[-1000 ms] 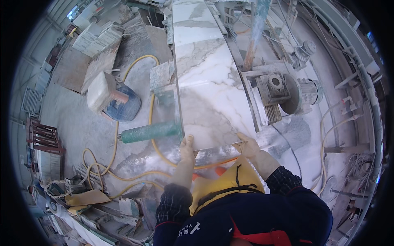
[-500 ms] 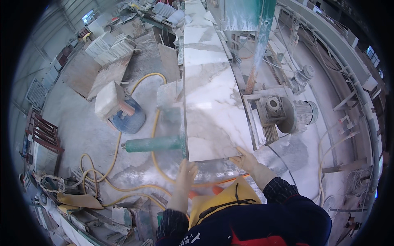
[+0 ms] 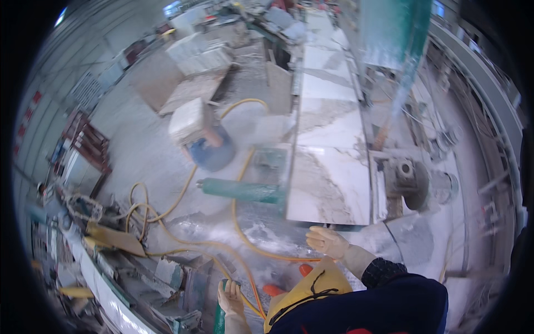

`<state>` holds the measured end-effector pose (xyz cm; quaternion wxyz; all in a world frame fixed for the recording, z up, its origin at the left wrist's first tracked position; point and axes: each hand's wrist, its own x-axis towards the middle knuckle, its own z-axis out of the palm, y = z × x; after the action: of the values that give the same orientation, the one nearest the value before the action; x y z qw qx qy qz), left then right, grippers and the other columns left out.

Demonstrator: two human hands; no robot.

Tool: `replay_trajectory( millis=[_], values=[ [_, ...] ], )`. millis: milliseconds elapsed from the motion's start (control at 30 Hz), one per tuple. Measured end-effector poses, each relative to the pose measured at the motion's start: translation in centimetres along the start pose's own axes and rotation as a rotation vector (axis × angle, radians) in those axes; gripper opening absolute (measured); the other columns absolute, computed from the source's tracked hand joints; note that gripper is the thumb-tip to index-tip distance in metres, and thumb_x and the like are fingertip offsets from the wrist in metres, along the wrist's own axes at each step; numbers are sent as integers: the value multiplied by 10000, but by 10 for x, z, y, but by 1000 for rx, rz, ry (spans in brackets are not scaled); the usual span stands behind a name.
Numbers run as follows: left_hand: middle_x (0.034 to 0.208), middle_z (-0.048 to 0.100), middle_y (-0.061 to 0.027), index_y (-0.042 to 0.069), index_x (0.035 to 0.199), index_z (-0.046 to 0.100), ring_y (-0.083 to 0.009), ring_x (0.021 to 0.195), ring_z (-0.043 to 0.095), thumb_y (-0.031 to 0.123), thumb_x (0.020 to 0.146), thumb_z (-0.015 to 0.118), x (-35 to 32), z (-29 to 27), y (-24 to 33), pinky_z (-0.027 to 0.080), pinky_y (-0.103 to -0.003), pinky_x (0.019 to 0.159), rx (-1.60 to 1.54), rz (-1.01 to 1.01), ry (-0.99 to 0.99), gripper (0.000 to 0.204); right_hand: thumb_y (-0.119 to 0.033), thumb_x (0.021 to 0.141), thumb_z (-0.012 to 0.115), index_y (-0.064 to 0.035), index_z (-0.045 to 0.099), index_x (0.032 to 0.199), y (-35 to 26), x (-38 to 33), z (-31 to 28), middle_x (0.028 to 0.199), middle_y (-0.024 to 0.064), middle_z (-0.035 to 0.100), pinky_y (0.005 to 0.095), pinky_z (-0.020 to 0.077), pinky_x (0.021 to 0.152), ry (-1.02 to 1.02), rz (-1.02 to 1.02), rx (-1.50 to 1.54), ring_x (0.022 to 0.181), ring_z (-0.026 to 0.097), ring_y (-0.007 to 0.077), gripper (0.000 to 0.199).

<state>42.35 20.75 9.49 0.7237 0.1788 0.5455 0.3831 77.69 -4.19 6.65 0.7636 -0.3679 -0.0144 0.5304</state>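
Note:
A pale glove covers my left hand, low in view. Its fingers curl over the upper end of a green roller or tube beside my yellow apron. My right hand, also gloved, hovers just off the near edge of a white marble-patterned slab. Its fingers point left, stretched out, with nothing in them. The slab lies flat on a long line of similar slabs running away from me. Motion blur softens the picture.
Left of the slabs a green roller juts out over a yellow hose on the wet floor. A motor and gearbox stand at right. A blue drum and broken slab scraps lie left.
Both hands have come off the slab's near edge. My left hand has dropped back to the green roller; the right is slightly nearer me. The view has swung left.

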Motion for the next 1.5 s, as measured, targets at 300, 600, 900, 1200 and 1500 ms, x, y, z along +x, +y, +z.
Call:
replay_trajectory(
  millis=[300,600,900,1200,1500],
  values=[
    [1327,579,-209,84,1444,434,-313,1167,604,334,1005,554,6,-92,55,476,-384,1014,-167,401,78,520,-221,947,647,-61,548,1234,10,44,4,1262,207,617,481,479,1023,282,-51,65,1128,620,353,344],
    [1346,553,-243,-50,1364,475,-342,1322,469,267,1022,475,-41,-290,150,342,-424,1132,-40,1008,443,466,-208,947,645,-40,525,1238,142,60,21,1216,232,629,471,540,920,337,302,-506,1063,650,376,357],
    [1326,550,-264,-46,1352,507,-396,1238,517,154,1001,467,-88,-409,181,393,-453,1074,1485,1061,1107,406,-212,941,659,-42,553,1210,239,106,171,1189,240,654,455,544,914,163,242,-455,1054,661,382,336],
    [1427,456,-294,-56,1354,505,-452,1373,335,210,989,469,-84,-417,176,214,-494,1173,1229,847,1011,453,-195,943,625,-41,595,1171,249,108,172,1032,207,711,383,580,668,277,211,-745,837,722,293,277],
    [1264,560,-269,-57,1256,551,-447,1175,488,182,953,492,-97,-421,159,297,-501,1104,1287,1018,1008,390,-145,961,598,-26,595,1137,247,137,212,922,170,688,359,561,592,259,58,-487,725,685,251,212]
  ],
)
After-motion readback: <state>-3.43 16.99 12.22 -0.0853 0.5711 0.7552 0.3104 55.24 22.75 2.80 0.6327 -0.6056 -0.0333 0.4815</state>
